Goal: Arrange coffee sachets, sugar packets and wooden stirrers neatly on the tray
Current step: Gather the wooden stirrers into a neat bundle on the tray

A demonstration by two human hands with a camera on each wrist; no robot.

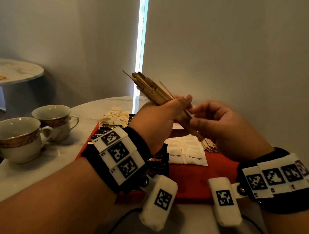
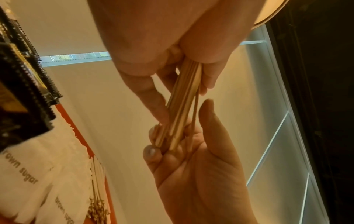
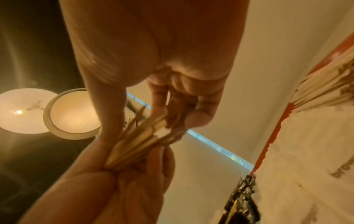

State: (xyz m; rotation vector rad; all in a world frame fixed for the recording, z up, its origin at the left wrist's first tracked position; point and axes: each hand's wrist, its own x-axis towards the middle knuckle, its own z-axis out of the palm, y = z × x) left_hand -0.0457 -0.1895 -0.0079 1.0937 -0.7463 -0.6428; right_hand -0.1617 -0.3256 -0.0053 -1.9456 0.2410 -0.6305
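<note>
My left hand (image 1: 169,112) grips a bundle of wooden stirrers (image 1: 151,90) held above the tray, its far end tilted up and to the left. My right hand (image 1: 204,118) pinches the bundle's lower end with curled fingers. In the left wrist view the stirrers (image 2: 184,98) run from my left hand (image 2: 168,72) down into my right hand (image 2: 191,159). The red tray (image 1: 191,181) carries white brown sugar packets (image 1: 184,153), black coffee sachets (image 1: 104,132) at its left, and more stirrers (image 1: 209,146) at the right.
Two gold-rimmed white cups (image 1: 23,138) stand on the marble table (image 1: 25,179) left of the tray. Pale packets (image 1: 115,117) lie just beyond the tray's far edge. A second round table (image 1: 17,71) stands at the far left, against the wall.
</note>
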